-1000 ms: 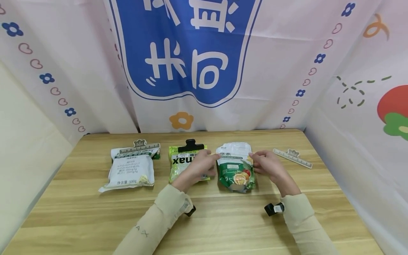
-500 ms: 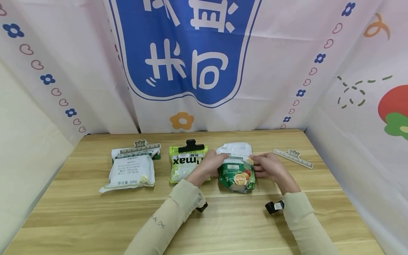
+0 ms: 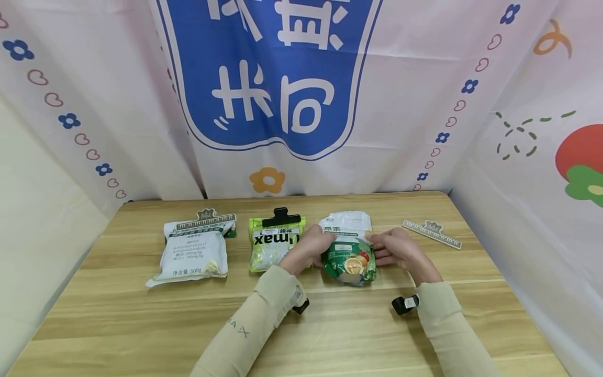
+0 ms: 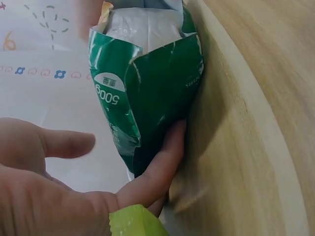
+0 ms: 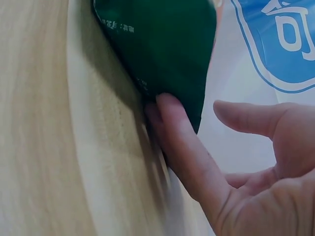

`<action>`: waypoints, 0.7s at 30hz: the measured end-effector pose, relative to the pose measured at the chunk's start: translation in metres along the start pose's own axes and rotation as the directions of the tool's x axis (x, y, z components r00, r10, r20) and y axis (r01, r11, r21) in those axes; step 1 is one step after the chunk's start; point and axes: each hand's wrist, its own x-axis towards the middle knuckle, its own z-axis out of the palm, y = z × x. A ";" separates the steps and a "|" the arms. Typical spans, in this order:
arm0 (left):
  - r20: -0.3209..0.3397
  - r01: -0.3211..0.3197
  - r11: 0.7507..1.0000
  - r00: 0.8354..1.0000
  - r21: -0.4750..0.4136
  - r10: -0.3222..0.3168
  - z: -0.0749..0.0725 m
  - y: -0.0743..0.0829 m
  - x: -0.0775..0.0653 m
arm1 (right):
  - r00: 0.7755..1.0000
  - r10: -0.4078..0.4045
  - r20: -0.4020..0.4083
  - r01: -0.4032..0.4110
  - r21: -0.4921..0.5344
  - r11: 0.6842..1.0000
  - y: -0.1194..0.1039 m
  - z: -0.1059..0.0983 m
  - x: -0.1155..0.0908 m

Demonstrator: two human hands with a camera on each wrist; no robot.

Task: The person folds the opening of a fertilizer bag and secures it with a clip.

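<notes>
A green-and-white 500g bag (image 3: 348, 259) with printed fruit lies on the table between both hands. My left hand (image 3: 308, 247) is at its left side; in the left wrist view, a finger (image 4: 157, 172) touches the bag's lower edge near the tabletop while the thumb stands away from it. On the opposite side is my right hand (image 3: 400, 248). Its fingers (image 5: 182, 137) reach the green side in the right wrist view, thumb apart from the bag. Close beside the left hand lies a yellow-green bag (image 3: 268, 254), its top pinched by a black clip (image 3: 281, 217).
Farther left lies a white bag (image 3: 193, 256) with a clip patterned like piano keys (image 3: 205, 220) across its top. A similar loose clip (image 3: 432, 234) rests on the wooden table (image 3: 348, 335) at the right. A printed curtain (image 3: 391, 104) hangs behind the table.
My left hand has moved right, away from over the yellow-green bag and up to the green-and-white bag. My right hand stays at the bag's right side, almost unmoved.
</notes>
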 end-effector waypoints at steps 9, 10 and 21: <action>0.028 -0.029 1.000 0.999 0.012 0.029 0.001 0.000 -0.001 | 1.000 -0.024 0.007 0.025 -0.038 0.999 0.001 0.004 -0.001; 0.024 -0.031 0.999 0.999 0.022 0.031 0.002 0.000 -0.002 | 1.000 -0.024 0.005 0.024 -0.034 0.999 0.001 0.004 -0.001; -0.020 -0.035 0.995 0.999 0.090 0.037 0.001 0.000 -0.001 | 0.999 -0.036 -0.033 0.035 -0.038 0.999 -0.001 0.007 -0.001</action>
